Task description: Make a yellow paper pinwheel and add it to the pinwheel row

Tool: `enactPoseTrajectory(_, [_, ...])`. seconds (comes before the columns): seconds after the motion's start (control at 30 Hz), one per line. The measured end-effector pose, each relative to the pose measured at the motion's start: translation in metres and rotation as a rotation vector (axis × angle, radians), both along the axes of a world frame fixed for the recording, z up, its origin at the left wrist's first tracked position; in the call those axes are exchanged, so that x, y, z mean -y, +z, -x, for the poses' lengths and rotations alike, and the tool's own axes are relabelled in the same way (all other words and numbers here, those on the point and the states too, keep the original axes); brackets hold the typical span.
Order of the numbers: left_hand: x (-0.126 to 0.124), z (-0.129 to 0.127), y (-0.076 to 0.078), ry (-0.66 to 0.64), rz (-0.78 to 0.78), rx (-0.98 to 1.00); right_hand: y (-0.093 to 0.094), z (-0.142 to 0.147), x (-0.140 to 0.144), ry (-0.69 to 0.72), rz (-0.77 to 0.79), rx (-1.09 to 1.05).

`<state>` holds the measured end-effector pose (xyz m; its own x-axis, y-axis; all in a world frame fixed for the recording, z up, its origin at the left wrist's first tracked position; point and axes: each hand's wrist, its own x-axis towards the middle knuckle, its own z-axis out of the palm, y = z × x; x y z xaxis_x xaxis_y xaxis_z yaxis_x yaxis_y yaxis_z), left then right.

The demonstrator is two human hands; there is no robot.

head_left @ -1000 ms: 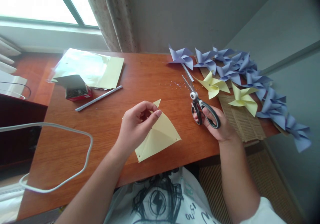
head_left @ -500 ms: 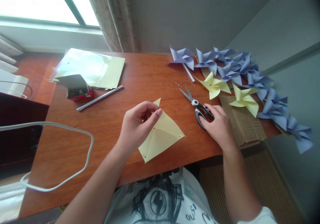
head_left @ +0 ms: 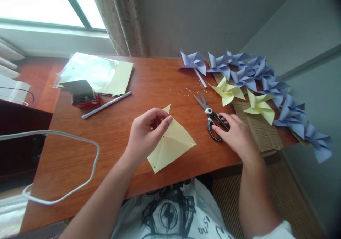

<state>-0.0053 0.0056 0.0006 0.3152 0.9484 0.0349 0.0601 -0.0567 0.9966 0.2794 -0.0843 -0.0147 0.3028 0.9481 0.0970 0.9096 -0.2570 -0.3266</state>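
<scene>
My left hand (head_left: pixel 145 134) pinches a pale yellow cut paper square (head_left: pixel 173 145) near its middle, one flap folded up under the fingers; the sheet lies partly on the wooden table (head_left: pixel 80 146). Black-handled scissors (head_left: pixel 206 111) lie flat on the table to the right, blades slightly apart and pointing away. My right hand (head_left: pixel 236 134) rests beside them with spread fingers, its fingertips touching the handles and not gripping.
Two yellow pinwheels (head_left: pixel 227 91) and a row of several blue pinwheels (head_left: pixel 290 107) lie at the right, over corrugated card (head_left: pixel 259 132). At the left are a sleeve of yellow sheets (head_left: pixel 98 72), a small red box (head_left: pixel 82 95), a thin stick (head_left: pixel 106 104) and a white cable (head_left: pixel 90 175).
My right hand lowered the scissors onto the table and slipped its fingers out of the handles. The left hand and yellow paper barely moved.
</scene>
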Motion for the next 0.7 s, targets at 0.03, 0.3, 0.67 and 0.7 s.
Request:
enactPoseTrajectory(0.03, [0.000,0.000,0.000,-0.002,0.001,0.000,0.005,0.003,0.001,0.000,-0.042,-0.003])
enactPoseTrajectory(0.3, [0.000,-0.001,-0.006,-0.037,-0.013,-0.015,0.032,0.081,-0.011,0.248,-0.268,-0.523])
enactPoseTrajectory(0.67, [-0.001,0.000,-0.006,-0.087,0.014,0.000,0.009,0.119,-0.027,0.161,-0.229,-0.895])
enactPoseTrajectory(0.7, [0.000,0.000,-0.005,-0.095,0.022,0.009,0.008,0.119,-0.026,0.150,-0.222,-0.922])
